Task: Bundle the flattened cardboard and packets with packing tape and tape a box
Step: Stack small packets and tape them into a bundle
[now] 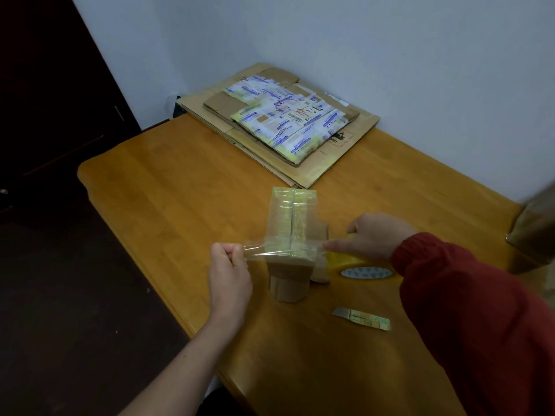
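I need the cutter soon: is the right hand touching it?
Apart. The head view shows the right hand on the tape roll, with bare table between it and the cutter.

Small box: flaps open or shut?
Shut. The box flaps lie flat, taped along the centre seam; left hand pinches another strip across it from the tape roll in the right hand.

A wooden table (186,181) abuts a white wall (390,40), near a dark door (45,85).

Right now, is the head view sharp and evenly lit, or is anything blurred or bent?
Head view: dim, flat light, soft throughout; the brown object at the right edge is smeared; the table edge bows; the tape strip glints faintly.
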